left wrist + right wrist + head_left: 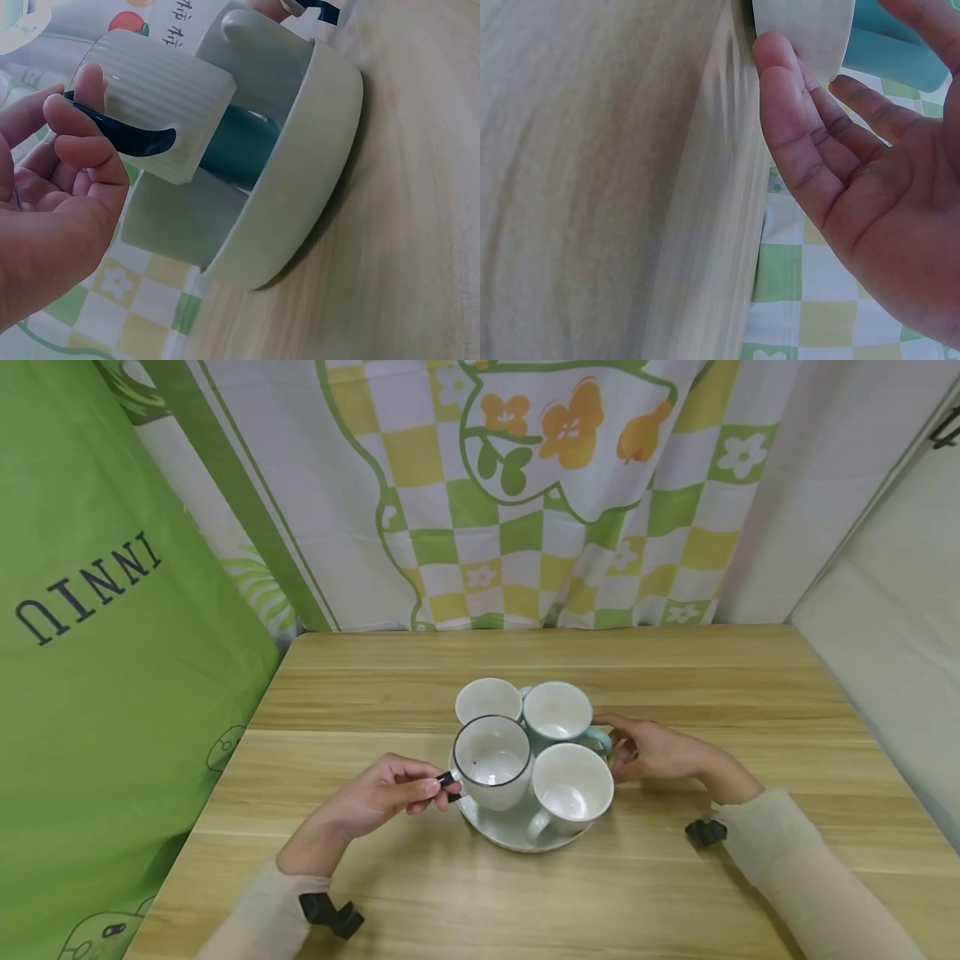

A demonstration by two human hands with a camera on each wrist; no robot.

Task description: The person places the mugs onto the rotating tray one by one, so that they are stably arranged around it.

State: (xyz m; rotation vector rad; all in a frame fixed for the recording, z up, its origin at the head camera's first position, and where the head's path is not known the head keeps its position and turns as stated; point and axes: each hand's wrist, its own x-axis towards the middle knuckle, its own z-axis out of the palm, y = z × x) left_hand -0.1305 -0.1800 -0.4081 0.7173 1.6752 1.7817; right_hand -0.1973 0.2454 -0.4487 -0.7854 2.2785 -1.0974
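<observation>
My left hand [390, 793] pinches the black handle [139, 139] of a ribbed white mug with a dark rim [491, 764]. In the left wrist view that mug appears raised, its base above the round white dish [322, 142]. Three other cups stand in the dish: a plain white cup [573, 785] at front right, a teal cup [558, 714] behind it, and another white cup [487, 697] at back left, partly hidden by the ribbed mug. At the dish's right side is my right hand [652, 747], fingers extended and slightly bent, fingertips at the white wall beside the teal cup's handle.
The dish stands on a wood-grain table [360, 693]. Behind the table's far edge hangs a checked, flowered curtain [525, 543]. A green cloth [135, 693] borders the left side, and a pale cloth wall [892, 585] the right.
</observation>
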